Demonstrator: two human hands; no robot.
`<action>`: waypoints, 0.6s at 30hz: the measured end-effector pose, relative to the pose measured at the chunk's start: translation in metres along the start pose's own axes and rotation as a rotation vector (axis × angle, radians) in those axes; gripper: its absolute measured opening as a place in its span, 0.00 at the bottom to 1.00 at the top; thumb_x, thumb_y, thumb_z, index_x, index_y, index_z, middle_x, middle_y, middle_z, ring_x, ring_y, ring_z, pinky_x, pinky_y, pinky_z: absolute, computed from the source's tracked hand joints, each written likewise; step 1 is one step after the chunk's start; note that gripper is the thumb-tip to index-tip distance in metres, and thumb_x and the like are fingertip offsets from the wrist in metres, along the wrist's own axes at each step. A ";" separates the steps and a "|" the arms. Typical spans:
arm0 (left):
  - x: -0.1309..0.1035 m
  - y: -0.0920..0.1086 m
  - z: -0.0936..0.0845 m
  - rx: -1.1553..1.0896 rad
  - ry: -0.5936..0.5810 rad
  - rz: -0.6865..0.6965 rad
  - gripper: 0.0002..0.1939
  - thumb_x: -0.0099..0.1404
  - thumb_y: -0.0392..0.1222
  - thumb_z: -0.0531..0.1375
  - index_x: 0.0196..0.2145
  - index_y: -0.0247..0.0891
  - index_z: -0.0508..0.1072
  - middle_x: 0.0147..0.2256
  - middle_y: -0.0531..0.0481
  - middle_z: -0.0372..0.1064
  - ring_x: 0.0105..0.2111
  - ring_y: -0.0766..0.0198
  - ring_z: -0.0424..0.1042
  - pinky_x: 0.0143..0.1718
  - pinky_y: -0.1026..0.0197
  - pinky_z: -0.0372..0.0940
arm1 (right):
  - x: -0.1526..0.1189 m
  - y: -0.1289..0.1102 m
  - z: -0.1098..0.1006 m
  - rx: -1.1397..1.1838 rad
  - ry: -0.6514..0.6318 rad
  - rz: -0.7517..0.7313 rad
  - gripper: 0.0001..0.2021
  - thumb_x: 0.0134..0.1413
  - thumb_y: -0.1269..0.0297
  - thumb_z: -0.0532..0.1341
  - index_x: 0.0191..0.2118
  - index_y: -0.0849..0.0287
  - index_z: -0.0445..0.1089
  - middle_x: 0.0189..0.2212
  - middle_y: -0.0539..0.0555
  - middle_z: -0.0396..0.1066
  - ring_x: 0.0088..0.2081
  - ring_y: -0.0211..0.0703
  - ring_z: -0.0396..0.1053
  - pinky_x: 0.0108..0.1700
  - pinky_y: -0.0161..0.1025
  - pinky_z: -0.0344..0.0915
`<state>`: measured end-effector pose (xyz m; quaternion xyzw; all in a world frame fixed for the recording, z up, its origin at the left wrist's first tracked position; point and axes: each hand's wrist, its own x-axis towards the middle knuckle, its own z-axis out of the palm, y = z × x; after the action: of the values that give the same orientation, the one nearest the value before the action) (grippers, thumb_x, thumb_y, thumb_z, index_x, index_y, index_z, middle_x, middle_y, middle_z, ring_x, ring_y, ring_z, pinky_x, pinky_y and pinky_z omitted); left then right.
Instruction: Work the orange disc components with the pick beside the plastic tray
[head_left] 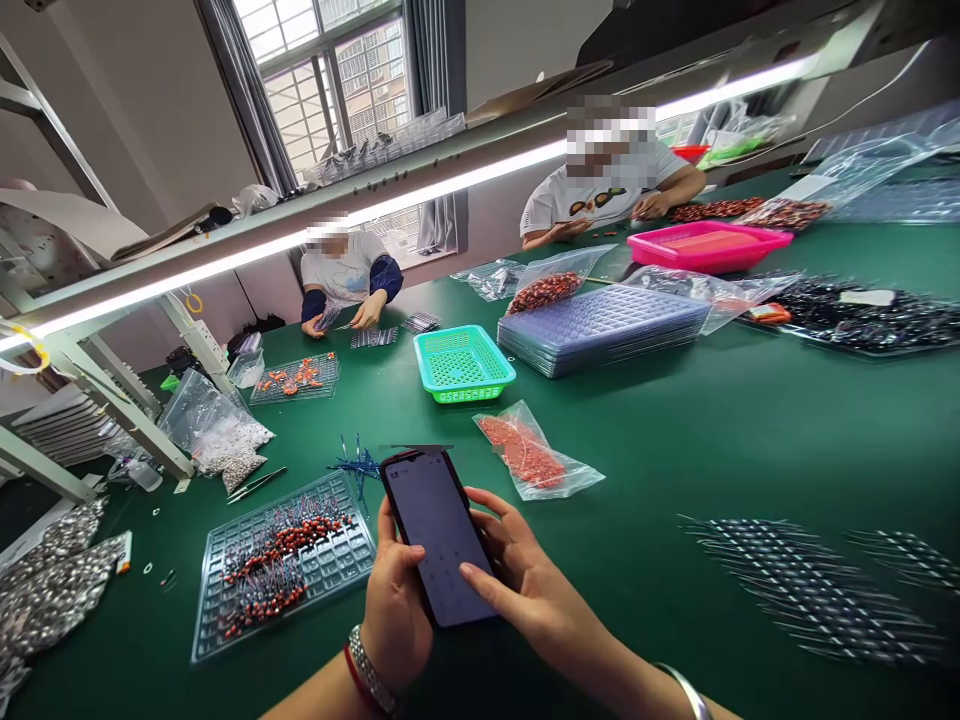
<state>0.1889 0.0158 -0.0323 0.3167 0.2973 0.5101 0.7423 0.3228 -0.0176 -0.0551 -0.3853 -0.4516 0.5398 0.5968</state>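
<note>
A dark smartphone (442, 530) with a lit greyish screen is held upright between my two hands over the green table (645, 430). My left hand (397, 590) grips its left edge, the thumb lying along the side of the screen. My right hand (517, 570) wraps the right edge, and its thumb rests over the lower screen. The marks on the screen are too faint to read. Left of the phone lies a clear compartment tray (337, 565) with rows of small red-and-dark wired parts. Dark blue thin pieces (360, 466) lie just behind the phone.
Tweezers (257, 484) and bags of white beads (240, 440) lie at left. Beyond the phone are a bag of orange-red pieces (525, 450), a turquoise basket (465, 390) and stacked plastic trays (600, 320). Dark strips (810, 585) lie at right. Two people sit across the table.
</note>
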 end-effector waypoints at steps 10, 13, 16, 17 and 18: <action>0.000 0.000 0.000 -0.004 0.021 -0.016 0.36 0.52 0.35 0.57 0.59 0.45 0.58 0.48 0.47 0.72 0.44 0.56 0.72 0.49 0.52 0.64 | 0.000 0.000 -0.001 -0.009 -0.024 -0.015 0.32 0.57 0.51 0.63 0.61 0.46 0.46 0.56 0.60 0.63 0.55 0.53 0.66 0.55 0.52 0.65; 0.001 0.000 0.000 -0.005 0.023 -0.016 0.36 0.52 0.35 0.57 0.59 0.45 0.58 0.49 0.47 0.71 0.44 0.56 0.72 0.49 0.52 0.64 | 0.000 0.000 -0.001 -0.005 -0.015 -0.018 0.32 0.57 0.52 0.63 0.61 0.47 0.47 0.56 0.60 0.64 0.56 0.54 0.66 0.55 0.53 0.65; 0.001 0.000 0.000 -0.002 0.020 -0.011 0.35 0.53 0.35 0.58 0.59 0.46 0.58 0.49 0.48 0.71 0.44 0.57 0.72 0.49 0.53 0.64 | 0.000 0.000 0.000 -0.014 0.000 -0.015 0.32 0.56 0.52 0.64 0.61 0.47 0.48 0.55 0.60 0.64 0.55 0.54 0.67 0.55 0.53 0.66; 0.000 0.000 0.000 0.000 0.017 -0.008 0.34 0.54 0.36 0.58 0.59 0.46 0.59 0.48 0.48 0.71 0.44 0.57 0.72 0.49 0.53 0.64 | 0.000 0.000 0.000 -0.017 0.006 -0.014 0.32 0.56 0.52 0.64 0.61 0.47 0.48 0.55 0.60 0.65 0.55 0.54 0.67 0.55 0.53 0.66; 0.000 0.000 0.001 0.002 0.015 -0.006 0.34 0.54 0.36 0.59 0.59 0.46 0.59 0.48 0.48 0.72 0.44 0.56 0.72 0.49 0.53 0.64 | -0.001 0.000 0.000 -0.019 0.008 -0.013 0.32 0.56 0.52 0.64 0.61 0.47 0.48 0.55 0.60 0.65 0.55 0.54 0.67 0.55 0.53 0.66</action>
<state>0.1896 0.0161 -0.0317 0.3128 0.3042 0.5101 0.7412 0.3229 -0.0181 -0.0548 -0.3902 -0.4569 0.5298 0.5985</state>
